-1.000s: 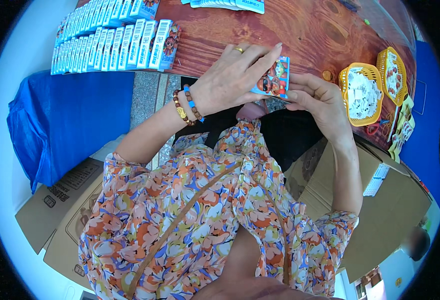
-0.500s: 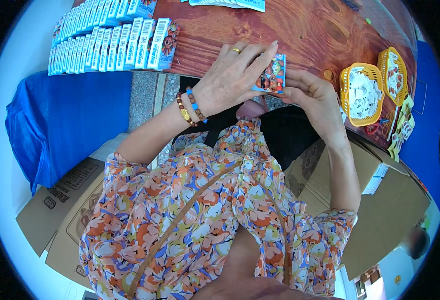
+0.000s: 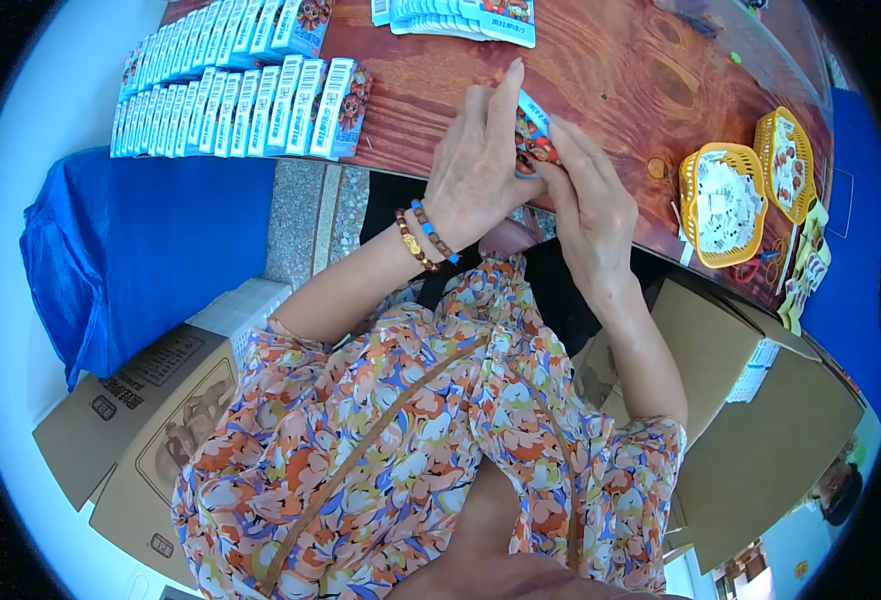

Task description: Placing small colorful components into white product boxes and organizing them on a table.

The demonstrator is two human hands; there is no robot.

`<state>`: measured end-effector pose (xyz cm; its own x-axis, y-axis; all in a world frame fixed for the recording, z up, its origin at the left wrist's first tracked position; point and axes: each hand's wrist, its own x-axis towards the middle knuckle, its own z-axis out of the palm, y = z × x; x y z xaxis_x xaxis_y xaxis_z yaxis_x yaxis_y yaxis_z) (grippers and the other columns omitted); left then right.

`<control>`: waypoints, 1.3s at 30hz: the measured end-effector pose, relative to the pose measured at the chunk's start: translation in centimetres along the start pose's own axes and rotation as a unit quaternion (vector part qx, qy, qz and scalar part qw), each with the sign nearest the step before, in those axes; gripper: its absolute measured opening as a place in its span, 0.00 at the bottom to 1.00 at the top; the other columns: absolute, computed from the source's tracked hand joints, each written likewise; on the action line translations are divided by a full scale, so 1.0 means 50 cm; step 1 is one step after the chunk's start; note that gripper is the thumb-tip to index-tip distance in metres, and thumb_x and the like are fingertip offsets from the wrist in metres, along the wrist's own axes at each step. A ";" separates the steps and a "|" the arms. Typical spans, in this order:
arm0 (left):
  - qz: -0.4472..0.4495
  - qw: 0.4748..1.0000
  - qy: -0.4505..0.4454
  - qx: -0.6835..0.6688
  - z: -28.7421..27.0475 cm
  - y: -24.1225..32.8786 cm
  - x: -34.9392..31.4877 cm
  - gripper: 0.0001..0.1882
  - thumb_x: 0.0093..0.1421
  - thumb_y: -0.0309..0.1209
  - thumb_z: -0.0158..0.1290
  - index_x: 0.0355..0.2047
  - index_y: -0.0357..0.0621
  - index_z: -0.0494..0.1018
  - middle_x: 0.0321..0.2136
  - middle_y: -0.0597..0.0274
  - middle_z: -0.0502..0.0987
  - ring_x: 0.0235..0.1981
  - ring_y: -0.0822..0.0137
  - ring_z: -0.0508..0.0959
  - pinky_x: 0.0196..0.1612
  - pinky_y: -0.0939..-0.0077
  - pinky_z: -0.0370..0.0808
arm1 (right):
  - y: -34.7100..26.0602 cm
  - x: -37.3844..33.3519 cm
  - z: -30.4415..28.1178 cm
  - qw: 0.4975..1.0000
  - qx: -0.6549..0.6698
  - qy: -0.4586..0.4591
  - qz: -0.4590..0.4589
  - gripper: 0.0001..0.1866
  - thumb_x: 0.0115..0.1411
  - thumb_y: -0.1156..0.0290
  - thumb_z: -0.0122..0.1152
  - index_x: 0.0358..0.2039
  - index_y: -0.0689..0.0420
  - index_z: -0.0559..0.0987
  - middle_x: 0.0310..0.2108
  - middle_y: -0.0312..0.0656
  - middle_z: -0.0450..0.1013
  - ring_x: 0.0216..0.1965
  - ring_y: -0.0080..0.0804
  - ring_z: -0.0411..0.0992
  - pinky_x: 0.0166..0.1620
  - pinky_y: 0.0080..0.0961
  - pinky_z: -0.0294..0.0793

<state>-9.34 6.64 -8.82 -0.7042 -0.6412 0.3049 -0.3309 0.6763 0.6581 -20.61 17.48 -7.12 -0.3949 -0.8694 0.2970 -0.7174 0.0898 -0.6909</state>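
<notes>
Packet (image 3: 532, 140), small and brightly printed, is held between both hands above the near edge of the wooden table (image 3: 610, 70). It is pinched by the left hand (image 3: 475, 160), whose fingers are stretched along its left side, and by the right hand (image 3: 585, 195), curled closed against its right side (only a strip of it shows). Rows of boxes (image 3: 240, 95) are stood far left; two yellow baskets (image 3: 725, 205) are set at the right. Cardboard cartons (image 3: 130, 420) are seen on the floor.

Small blue-and-red packet (image 3: 532, 135) between both hands; rows of blue-white boxes (image 3: 230, 90) upper left; brown cartons (image 3: 130, 420) below.
</notes>
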 end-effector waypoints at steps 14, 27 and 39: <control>0.045 0.992 0.107 0.039 -0.234 -0.094 0.157 0.25 0.62 0.36 0.57 0.56 0.34 0.69 0.46 0.41 0.76 0.45 0.44 0.78 0.47 0.57 0.75 | 0.059 0.193 -0.008 0.991 0.115 -0.057 0.040 0.26 0.60 0.72 0.67 0.58 0.64 0.73 0.58 0.50 0.72 0.59 0.40 0.70 0.62 0.30 0.68; 0.048 0.859 0.088 0.502 -0.247 -0.265 0.203 0.11 0.57 0.34 0.57 0.40 0.48 0.76 0.38 0.58 0.75 0.46 0.54 0.74 0.48 0.54 0.66 | 0.116 0.250 0.058 0.956 -0.164 -0.180 -0.161 0.29 0.59 0.70 0.66 0.61 0.60 0.70 0.65 0.50 0.62 0.67 0.47 0.61 0.65 0.44 0.65; -0.118 0.939 -0.149 -0.288 -0.103 -0.062 0.120 0.27 0.62 0.28 0.55 0.60 0.32 0.66 0.44 0.52 0.80 0.44 0.66 0.80 0.48 0.70 0.76 | 0.011 0.041 -0.018 0.980 -0.100 -0.016 -0.174 0.23 0.53 0.77 0.67 0.51 0.54 0.80 0.50 0.44 0.77 0.55 0.40 0.74 0.57 0.37 0.74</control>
<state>-9.30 -1.18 -5.48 -0.8266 -0.5609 -0.0453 -0.1656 0.1656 0.9722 -22.34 16.17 -6.32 -0.0910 -0.8787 0.4687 -0.9050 -0.1234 -0.4072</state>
